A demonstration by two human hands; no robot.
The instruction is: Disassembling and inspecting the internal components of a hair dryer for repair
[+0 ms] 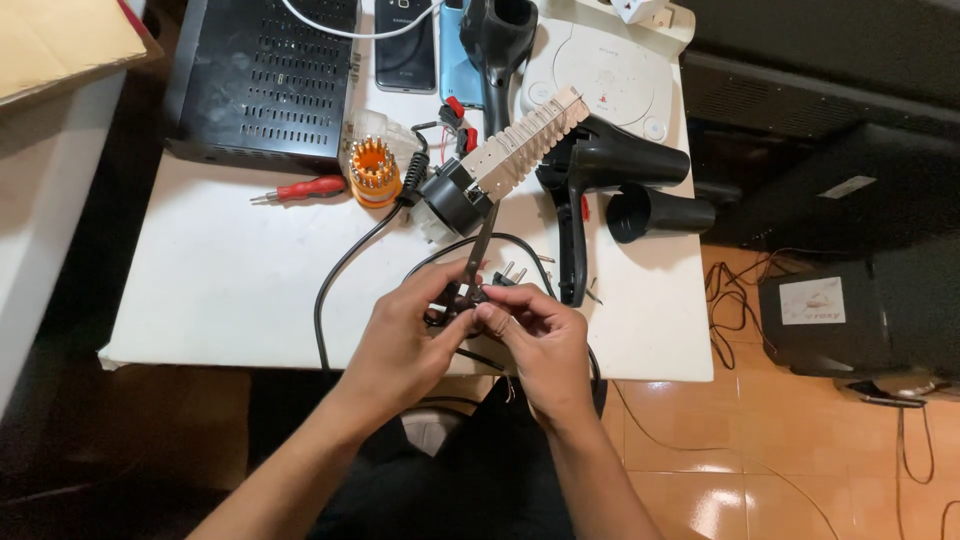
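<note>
Both hands meet over the front edge of the white table [220, 300]. My left hand [405, 340] pinches the end of a black power cable [335, 275] that loops across the table to a two-pin plug [507, 274]. My right hand [540, 340] is closed on a thin dark tool [481, 245], like scissors or cutters, whose tip points up and away from me. The fingertips of the two hands touch where cable and tool meet. Just behind lies the opened hair dryer's heating element [527, 143] with its round black motor [452, 197].
The black hair dryer shell [610, 160] and its nozzle [655, 212] lie at the right. A red screwdriver [305, 188] and an orange bit holder [373, 172] sit left of the motor. Further back are a black vented box [265, 80], two phones [405, 50], and a white console [600, 70].
</note>
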